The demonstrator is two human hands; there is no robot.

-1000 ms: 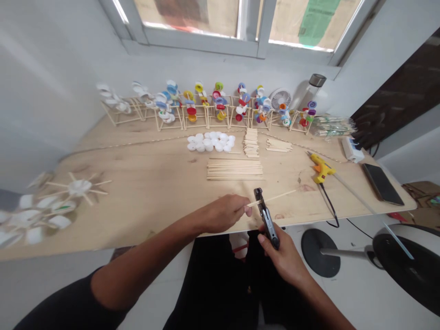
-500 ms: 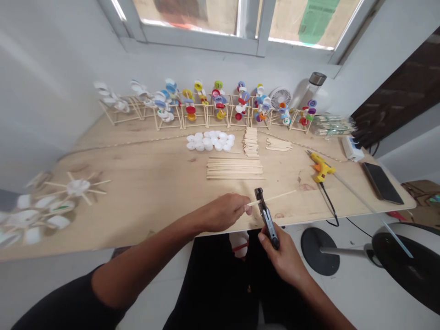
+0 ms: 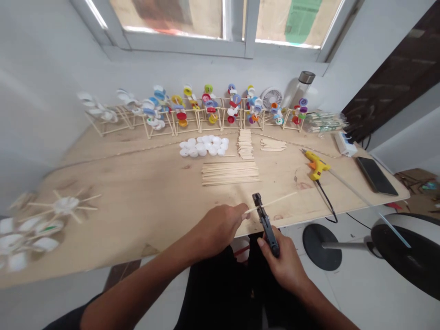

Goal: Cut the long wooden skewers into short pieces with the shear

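Note:
Closed around one end of a thin wooden stick [image 3: 280, 198], my left hand [image 3: 223, 227] is just above the table's front edge. My right hand [image 3: 283, 261] grips a pair of pliers [image 3: 268, 228] by the handles. The tool's head lies across the stick a short way from my left fingers, and the stick's far end points right. Whether the jaws are cutting into the wood I cannot tell. Beyond my hands a bundle of long sticks [image 3: 230, 173] lies on the wooden table [image 3: 144, 183]. Behind it are white bottle caps [image 3: 202, 145] and a stack of short sticks [image 3: 245, 144].
Stick frames with colourful bottle-cap wheels [image 3: 182, 112] line the wall. A small fan [image 3: 272, 98] and a bottle [image 3: 302, 87] stand there too. To the right lie a yellow glue gun [image 3: 316, 164] and a phone [image 3: 376, 176]. Cap-and-stick wheels [image 3: 65, 205] lie at the left.
The view has shifted, so the table's contents sit somewhat further left. My hands keep the stick and pliers in nearly the same arrangement.

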